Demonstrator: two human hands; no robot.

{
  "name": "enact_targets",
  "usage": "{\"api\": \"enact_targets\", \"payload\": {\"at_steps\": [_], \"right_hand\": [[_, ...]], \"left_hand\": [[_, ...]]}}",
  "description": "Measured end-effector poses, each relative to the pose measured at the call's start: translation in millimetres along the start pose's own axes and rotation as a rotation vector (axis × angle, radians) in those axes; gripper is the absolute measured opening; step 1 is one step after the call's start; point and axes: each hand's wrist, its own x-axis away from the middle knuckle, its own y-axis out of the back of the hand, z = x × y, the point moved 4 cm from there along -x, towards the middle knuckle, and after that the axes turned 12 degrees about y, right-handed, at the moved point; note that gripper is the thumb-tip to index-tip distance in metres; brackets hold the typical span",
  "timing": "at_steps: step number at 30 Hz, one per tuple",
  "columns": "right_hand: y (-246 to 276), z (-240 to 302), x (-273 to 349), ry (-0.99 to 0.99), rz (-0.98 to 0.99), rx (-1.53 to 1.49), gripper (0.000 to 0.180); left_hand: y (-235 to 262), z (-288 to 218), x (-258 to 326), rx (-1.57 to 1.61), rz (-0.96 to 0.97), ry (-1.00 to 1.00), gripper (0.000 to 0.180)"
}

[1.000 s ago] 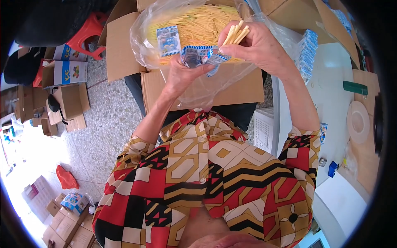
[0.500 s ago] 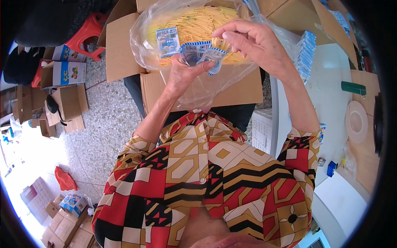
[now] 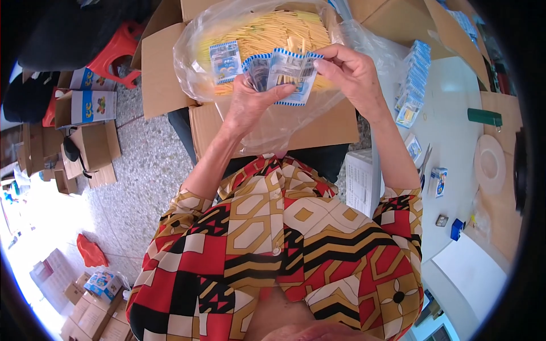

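Note:
My left hand [image 3: 245, 109] grips small blue-and-white plastic packets, its thumb across the front. The front packet [image 3: 304, 94] stands upright with short yellow sticks showing inside and above its striped top edge. Behind and left of it, another packet [image 3: 259, 69] is held in the same hand. My right hand [image 3: 357, 82] pinches the front packet's upper right corner between thumb and fingers. Both hands are over a heap of thin yellow sticks [image 3: 278, 29], which fills a clear plastic bag [image 3: 185, 62] inside a cardboard box [image 3: 333, 128]. A loose packet [image 3: 226, 62] lies on the heap.
On the pale table [image 3: 449, 113] at right are a row of packets [image 3: 415, 74], scissors [image 3: 424, 166], a small packet [image 3: 438, 182], a green tool [image 3: 484, 117] and a blue item [image 3: 456, 229]. At left are a red stool [image 3: 108, 57] and boxes [image 3: 94, 105].
My right hand has moved down from the packet's mouth, where it held yellow sticks, to its upper right corner. The sticks are now in the packet, which has opened out flat toward me.

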Motion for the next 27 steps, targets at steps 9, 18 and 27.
{"api": "enact_targets", "payload": {"at_steps": [9,18,27], "right_hand": [[58.3,-10.6,65.7,0.026,-0.446,-0.062,0.015],[146.6,-52.2,176.9,-0.095,-0.784,0.229,0.017],[198.9,-112.3,227.0,-0.193,-0.725,0.343,0.016]], "left_hand": [[-6.7,10.1,-2.7,0.037,0.058,0.133,0.02],[-18.8,15.6,-4.1,0.014,0.087,0.178,0.023],[-29.4,14.1,-0.9,-0.033,0.074,0.219,0.019]]}}
